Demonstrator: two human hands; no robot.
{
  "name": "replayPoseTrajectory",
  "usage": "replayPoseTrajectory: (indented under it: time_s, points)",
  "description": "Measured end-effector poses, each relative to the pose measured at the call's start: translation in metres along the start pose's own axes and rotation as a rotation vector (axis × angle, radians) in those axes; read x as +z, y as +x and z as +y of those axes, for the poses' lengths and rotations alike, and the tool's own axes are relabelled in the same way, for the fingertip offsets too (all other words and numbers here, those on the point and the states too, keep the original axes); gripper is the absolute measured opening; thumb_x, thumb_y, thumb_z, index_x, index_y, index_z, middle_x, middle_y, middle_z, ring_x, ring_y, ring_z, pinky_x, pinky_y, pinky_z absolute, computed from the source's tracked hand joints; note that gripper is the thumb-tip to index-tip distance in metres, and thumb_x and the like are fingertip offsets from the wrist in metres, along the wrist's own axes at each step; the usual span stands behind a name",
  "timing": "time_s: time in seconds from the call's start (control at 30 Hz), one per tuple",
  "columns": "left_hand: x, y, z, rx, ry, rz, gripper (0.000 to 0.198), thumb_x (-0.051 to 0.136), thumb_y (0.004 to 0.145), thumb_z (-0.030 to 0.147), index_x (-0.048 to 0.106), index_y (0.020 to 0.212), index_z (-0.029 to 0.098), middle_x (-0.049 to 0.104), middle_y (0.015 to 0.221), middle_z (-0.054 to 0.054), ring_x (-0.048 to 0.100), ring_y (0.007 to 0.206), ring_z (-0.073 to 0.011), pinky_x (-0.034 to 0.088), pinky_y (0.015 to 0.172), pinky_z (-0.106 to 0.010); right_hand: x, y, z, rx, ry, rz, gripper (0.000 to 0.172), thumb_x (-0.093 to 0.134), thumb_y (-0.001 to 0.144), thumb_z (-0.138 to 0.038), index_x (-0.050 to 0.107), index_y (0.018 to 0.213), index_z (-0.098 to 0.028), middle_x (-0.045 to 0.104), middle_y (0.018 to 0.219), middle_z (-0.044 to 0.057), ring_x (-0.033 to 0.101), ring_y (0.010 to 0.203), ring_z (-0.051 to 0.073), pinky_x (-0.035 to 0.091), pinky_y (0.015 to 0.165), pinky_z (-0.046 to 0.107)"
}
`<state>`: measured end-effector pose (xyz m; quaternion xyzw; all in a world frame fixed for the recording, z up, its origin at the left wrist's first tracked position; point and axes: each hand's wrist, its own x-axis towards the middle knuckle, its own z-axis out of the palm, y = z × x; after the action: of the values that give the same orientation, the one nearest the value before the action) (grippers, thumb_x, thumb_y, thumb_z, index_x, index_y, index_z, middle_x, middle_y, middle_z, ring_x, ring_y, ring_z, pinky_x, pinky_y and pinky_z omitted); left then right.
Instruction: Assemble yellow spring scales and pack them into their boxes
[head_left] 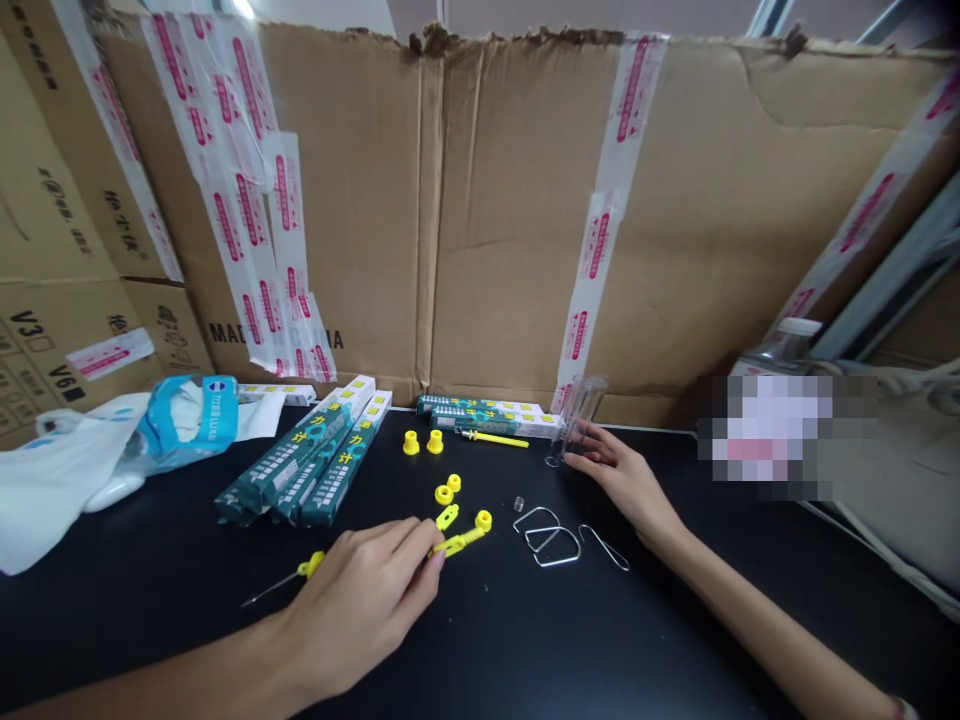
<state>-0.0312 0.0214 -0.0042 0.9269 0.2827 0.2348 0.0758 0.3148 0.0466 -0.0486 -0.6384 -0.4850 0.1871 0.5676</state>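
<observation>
My left hand (pixel 375 590) pinches a yellow slotted plastic part (pixel 459 543) just above the black table. Another small yellow piece (pixel 448 517) lies beside its fingertips. My right hand (pixel 619 475) has its fingers around the lower part of clear plastic tubes (pixel 581 415) at the back. Bent metal wire loops (pixel 553 547), a wire hook (pixel 604 547) and a small spring (pixel 519 504) lie between the hands. Yellow rings (pixel 444 494) and two yellow caps (pixel 411 443) sit farther back. A yellow piece with a metal pin (pixel 309 566) is partly behind my left hand.
Green and white boxes (pixel 322 460) lie at the back left, with more boxes (pixel 487 415) along the cardboard wall (pixel 510 230). A yellow rod (pixel 499 439) lies before them. A blue and white plastic package (pixel 191 420) is at the left, and a bottle (pixel 787 345) at the right.
</observation>
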Motion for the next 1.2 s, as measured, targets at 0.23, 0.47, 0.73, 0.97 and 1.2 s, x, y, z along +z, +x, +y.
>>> replayPoseTrajectory:
  time_s: [0.23,0.47,0.73,0.97,1.2]
  points:
    - [-0.002,0.001,0.002,-0.006,-0.001,-0.002,0.027,0.035,0.103,0.021,0.054,0.085,0.021,0.062,0.075,0.001,0.066,0.065,-0.0177,0.046,0.057,-0.029,-0.001,-0.001,0.006,0.045,0.051,0.015,0.031,0.068,0.093,-0.032,0.064,0.12,-0.017,0.068,0.12,0.009,0.068,0.101,0.025,0.057,0.088,0.045]
    - [-0.005,0.003,0.004,0.002,-0.009,0.03,0.028,0.034,0.103,0.021,0.055,0.084,0.021,0.063,0.073,0.001,0.065,0.062,-0.0159,0.046,0.054,-0.027,-0.005,-0.013,-0.02,-0.062,0.182,0.401,0.036,0.071,0.086,-0.042,0.057,0.111,-0.021,0.068,0.108,0.008,0.066,0.105,0.028,0.056,0.088,0.046]
    - [-0.004,0.001,0.003,-0.056,-0.059,-0.003,0.027,0.033,0.105,0.022,0.053,0.087,0.021,0.063,0.073,0.002,0.066,0.063,-0.0167,0.046,0.057,-0.027,0.038,-0.088,-0.095,-0.211,0.369,-0.06,0.025,0.072,0.086,-0.042,0.062,0.1,-0.024,0.075,0.095,0.006,0.071,0.072,0.019,0.062,0.071,0.034]
    - [0.001,-0.001,0.001,-0.007,-0.084,-0.006,0.02,0.037,0.104,0.02,0.051,0.09,0.022,0.067,0.082,0.0,0.07,0.072,-0.0182,0.05,0.061,-0.027,0.076,-0.124,-0.101,0.071,0.566,-0.514,0.035,0.077,0.08,-0.049,0.063,0.1,-0.024,0.079,0.092,0.006,0.077,0.089,0.025,0.062,0.084,0.04]
    - [0.005,-0.005,0.003,0.029,-0.291,0.12,0.047,0.056,0.08,0.01,0.037,0.121,0.023,0.062,0.104,-0.006,0.07,0.085,-0.0196,0.058,0.071,-0.028,0.071,-0.123,-0.107,0.165,0.707,-0.571,0.032,0.082,0.078,-0.042,0.063,0.097,-0.024,0.078,0.094,0.003,0.075,0.093,0.021,0.06,0.09,0.034]
